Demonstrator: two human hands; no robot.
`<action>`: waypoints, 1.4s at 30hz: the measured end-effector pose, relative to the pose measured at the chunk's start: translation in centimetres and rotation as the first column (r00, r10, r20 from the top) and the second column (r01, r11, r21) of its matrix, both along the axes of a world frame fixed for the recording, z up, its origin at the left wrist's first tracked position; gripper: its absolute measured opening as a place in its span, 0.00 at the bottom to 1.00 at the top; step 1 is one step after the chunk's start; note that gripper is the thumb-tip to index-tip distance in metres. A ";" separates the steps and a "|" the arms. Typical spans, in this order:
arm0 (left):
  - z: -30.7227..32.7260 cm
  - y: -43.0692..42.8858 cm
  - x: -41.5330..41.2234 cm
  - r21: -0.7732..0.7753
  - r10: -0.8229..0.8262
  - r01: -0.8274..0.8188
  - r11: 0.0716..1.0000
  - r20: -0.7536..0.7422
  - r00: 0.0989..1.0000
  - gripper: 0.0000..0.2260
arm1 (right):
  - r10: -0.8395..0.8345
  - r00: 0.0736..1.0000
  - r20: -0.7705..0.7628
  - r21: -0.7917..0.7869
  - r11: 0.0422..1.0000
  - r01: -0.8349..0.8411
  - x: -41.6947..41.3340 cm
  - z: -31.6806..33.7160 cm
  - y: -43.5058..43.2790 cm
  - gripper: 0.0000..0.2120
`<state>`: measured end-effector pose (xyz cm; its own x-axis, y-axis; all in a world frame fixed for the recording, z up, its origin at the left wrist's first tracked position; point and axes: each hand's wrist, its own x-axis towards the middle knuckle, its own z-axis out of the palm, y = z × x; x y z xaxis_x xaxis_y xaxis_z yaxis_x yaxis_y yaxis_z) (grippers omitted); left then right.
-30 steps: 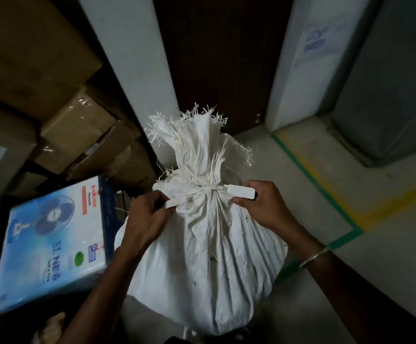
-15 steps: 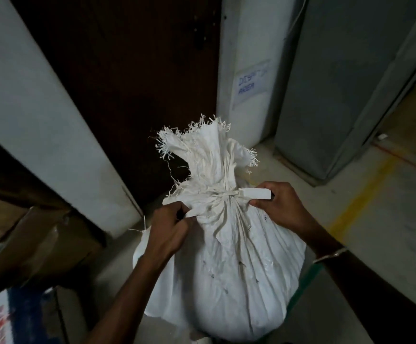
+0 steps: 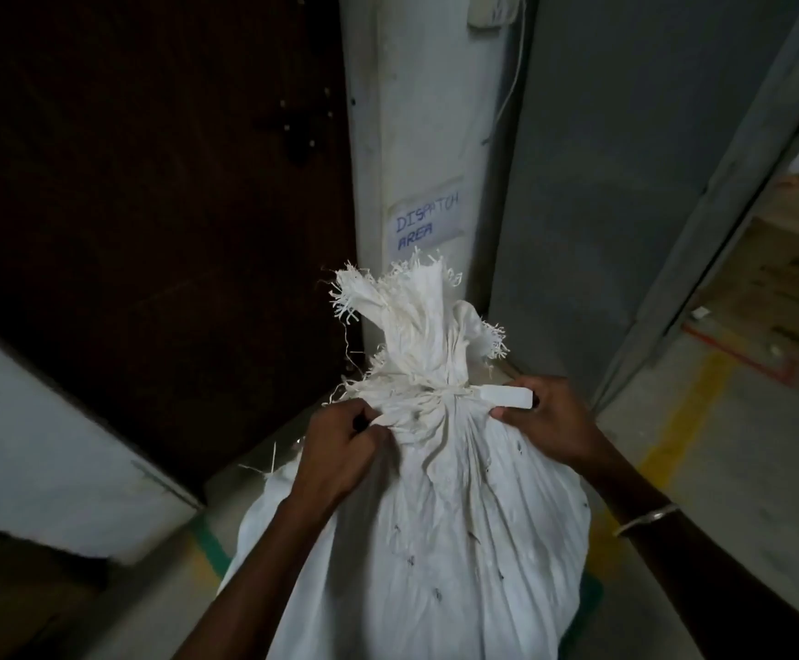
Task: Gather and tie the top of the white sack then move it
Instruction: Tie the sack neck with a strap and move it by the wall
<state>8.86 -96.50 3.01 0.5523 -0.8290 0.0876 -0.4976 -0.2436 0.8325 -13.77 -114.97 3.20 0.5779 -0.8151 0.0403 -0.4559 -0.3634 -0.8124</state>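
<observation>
A full white woven sack (image 3: 440, 531) fills the lower middle of the head view. Its frayed top (image 3: 407, 316) is bunched upright above a neck cinched by a white strip tie (image 3: 449, 395). My left hand (image 3: 340, 450) grips the tie's left end against the sack's left shoulder. My right hand (image 3: 547, 419) pinches the flat right end of the tie (image 3: 507, 397), which sticks out sideways. Both forearms reach in from the bottom edge. The sack's base is cut off by the frame.
A dark brown door (image 3: 149, 192) stands straight ahead on the left. A white pillar carries a "DISPATCH AREA" label (image 3: 423, 221). A grey metal panel (image 3: 626, 183) rises at right. Yellow floor line (image 3: 688, 421) and green floor tape (image 3: 209, 545) mark the concrete. Cardboard boxes (image 3: 788, 288) sit far right.
The view has swung right and up: the cardboard boxes and fan box at left are gone, and the door and labelled pillar now face me. Both hands keep hold of the tie ends.
</observation>
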 end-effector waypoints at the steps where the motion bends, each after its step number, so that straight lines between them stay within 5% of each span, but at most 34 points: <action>1: -0.1 -1.9 -0.4 0.004 0.019 -0.019 1.000 0.003 1.000 0.07 | 0.013 1.000 0.016 0.017 1.000 -0.013 -0.4 -0.4 -2.2 0.08; 13: -3.6 -21.8 -3.5 0.088 0.217 -0.210 0.974 -0.082 0.973 0.05 | 0.129 0.991 -0.027 0.113 0.986 -0.125 0.5 -4.8 -26.3 0.10; 31: -19.3 -44.4 -0.2 0.283 0.314 -0.285 0.916 -0.065 0.947 0.02 | 0.252 0.945 -0.210 0.202 0.957 -0.210 7.6 -15.9 -49.0 0.10; 37: -22.9 -49.4 -0.3 0.263 0.430 -0.404 0.876 -0.047 0.902 0.06 | 0.258 0.949 -0.181 0.163 0.959 -0.230 9.8 -21.8 -54.3 0.14; 42: -26.9 -52.4 -1.0 0.234 0.553 -0.535 0.812 -0.015 0.833 0.22 | 0.323 0.935 -0.147 0.055 0.946 -0.318 10.6 -26.8 -57.8 0.18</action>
